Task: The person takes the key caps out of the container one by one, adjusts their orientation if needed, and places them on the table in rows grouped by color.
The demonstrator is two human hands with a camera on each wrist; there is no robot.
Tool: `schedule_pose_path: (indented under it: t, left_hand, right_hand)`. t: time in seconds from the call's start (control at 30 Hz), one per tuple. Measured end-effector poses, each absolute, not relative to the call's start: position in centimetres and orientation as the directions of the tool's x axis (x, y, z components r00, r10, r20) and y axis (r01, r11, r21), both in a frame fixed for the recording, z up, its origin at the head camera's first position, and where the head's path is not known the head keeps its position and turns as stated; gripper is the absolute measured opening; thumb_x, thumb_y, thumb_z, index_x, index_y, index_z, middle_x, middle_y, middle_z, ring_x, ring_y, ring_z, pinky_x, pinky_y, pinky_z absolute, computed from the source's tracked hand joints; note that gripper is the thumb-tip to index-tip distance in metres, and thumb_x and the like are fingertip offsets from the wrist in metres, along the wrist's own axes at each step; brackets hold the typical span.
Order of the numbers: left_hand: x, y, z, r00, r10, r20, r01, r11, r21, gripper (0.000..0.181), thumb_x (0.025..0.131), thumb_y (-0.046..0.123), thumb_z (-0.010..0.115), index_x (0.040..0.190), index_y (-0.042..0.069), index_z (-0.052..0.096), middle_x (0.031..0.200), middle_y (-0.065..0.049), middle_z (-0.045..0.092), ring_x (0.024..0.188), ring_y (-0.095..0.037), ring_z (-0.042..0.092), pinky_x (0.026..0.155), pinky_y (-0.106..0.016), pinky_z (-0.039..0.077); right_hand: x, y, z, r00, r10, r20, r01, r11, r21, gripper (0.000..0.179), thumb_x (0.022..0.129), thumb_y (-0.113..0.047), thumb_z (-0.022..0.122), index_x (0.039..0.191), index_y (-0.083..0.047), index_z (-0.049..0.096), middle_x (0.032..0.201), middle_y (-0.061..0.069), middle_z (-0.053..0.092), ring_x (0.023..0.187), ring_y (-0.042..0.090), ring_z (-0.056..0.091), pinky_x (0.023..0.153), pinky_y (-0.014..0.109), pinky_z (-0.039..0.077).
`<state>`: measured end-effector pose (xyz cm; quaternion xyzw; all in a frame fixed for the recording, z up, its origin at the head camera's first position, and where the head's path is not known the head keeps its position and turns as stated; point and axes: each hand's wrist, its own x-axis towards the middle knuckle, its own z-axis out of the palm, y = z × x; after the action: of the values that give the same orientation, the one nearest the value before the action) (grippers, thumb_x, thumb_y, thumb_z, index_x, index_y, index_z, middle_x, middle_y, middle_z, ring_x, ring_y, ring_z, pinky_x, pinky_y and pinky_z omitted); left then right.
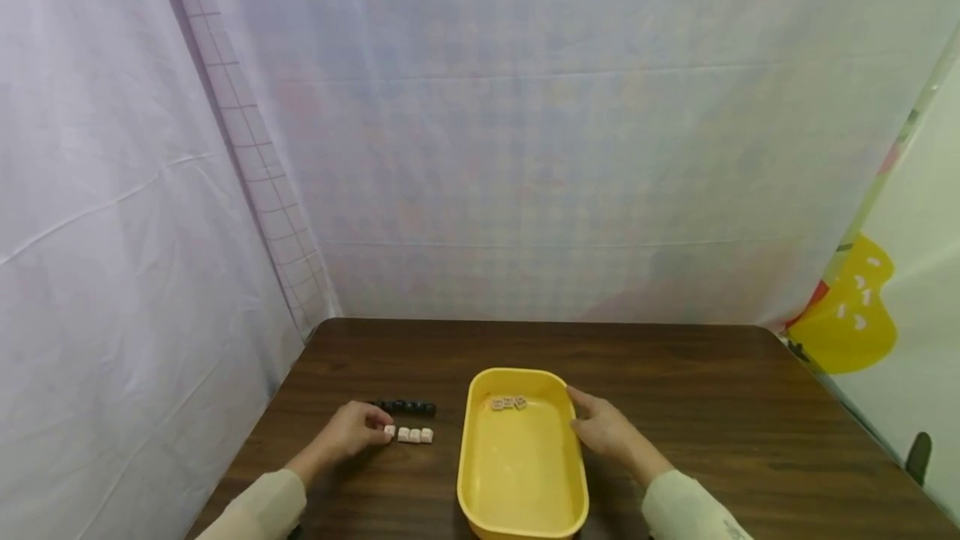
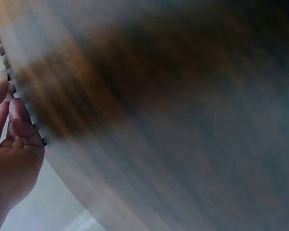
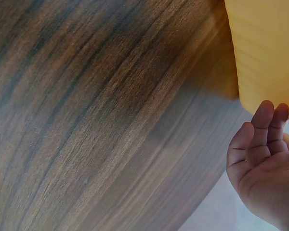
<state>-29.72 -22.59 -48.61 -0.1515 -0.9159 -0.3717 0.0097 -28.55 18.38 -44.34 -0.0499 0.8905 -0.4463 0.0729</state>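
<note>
My left hand (image 1: 348,432) is over the left side of the table, its thumb and fingers pinching a small white keycap (image 1: 389,432) at the left end of a short row. Just right of it sit several white keycaps (image 1: 416,435) in line. Behind them runs a row of black keycaps (image 1: 408,407), its left end partly hidden by the hand. My right hand (image 1: 603,432) grips the right rim of a yellow plastic tub (image 1: 467,440); in the right wrist view, fingers (image 3: 264,115) lie against its outer wall. Inside, near the far end, are three pale keycaps (image 1: 508,402) with dark marks.
The dark wood-grain table (image 1: 712,390) reaches back to a pale curtain (image 1: 525,190). A white sheet (image 1: 135,232) hangs along the left side. At the right, a yellow shape (image 1: 847,315) shows on the curtain, and a dark rounded object (image 1: 918,457) stands by the table edge.
</note>
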Motion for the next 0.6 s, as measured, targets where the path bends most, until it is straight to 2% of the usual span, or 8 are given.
schedule_pose_path:
  t: [0.07, 0.23, 0.43, 0.6]
  left_hand:
    - [-29.7, -22.5, -48.8, -0.951, 0.283, 0.122, 0.288, 0.674, 0.680, 0.017, 0.078, 0.007, 0.081, 0.092, 0.002, 0.074, 0.078, 0.002, 0.062, 0.074, -0.014, 0.053, 0.065, -0.028, 0.044]
    - [-29.6, -22.4, -48.9, -0.953, 0.285, 0.103, 0.273, 0.659, 0.701, 0.020, 0.078, 0.005, 0.081, 0.095, 0.001, 0.073, 0.079, 0.002, 0.060, 0.074, -0.014, 0.053, 0.064, -0.027, 0.045]
    - [-29.4, -22.2, -48.4, -0.967, 0.234, 0.105, 0.237, 0.657, 0.715, 0.032, 0.075, 0.003, 0.080, 0.105, -0.001, 0.070, 0.081, -0.002, 0.059, 0.071, -0.013, 0.053, 0.062, -0.027, 0.045]
    - [-29.7, -21.3, -47.4, -0.972, 0.182, 0.149, 0.233, 0.651, 0.722, 0.035, 0.078, 0.006, 0.077, 0.111, -0.001, 0.069, 0.086, -0.006, 0.059, 0.070, -0.014, 0.053, 0.058, -0.027, 0.045]
  right_hand:
    - [-28.5, 18.5, -44.3, -0.983, -0.163, -0.080, -0.036, 0.606, -0.795, 0.059, 0.091, 0.001, 0.058, 0.147, 0.007, 0.040, 0.137, 0.032, 0.050, 0.096, 0.026, 0.062, 0.085, 0.043, 0.052]
    - [-28.4, 18.8, -44.3, -0.983, -0.169, -0.065, -0.055, 0.621, -0.782, 0.060, 0.089, 0.000, 0.058, 0.146, 0.009, 0.040, 0.141, 0.033, 0.046, 0.108, 0.031, 0.058, 0.096, 0.052, 0.046]
    - [-28.3, 18.8, -44.4, -0.984, -0.170, -0.051, -0.066, 0.617, -0.784, 0.060, 0.088, 0.001, 0.059, 0.145, 0.008, 0.041, 0.130, 0.029, 0.057, 0.095, 0.026, 0.062, 0.087, 0.045, 0.051]
    - [-28.3, 18.5, -44.3, -0.985, -0.166, -0.049, -0.064, 0.616, -0.785, 0.062, 0.087, 0.000, 0.060, 0.146, 0.007, 0.041, 0.110, 0.020, 0.067, 0.082, 0.021, 0.060, 0.075, 0.037, 0.050]
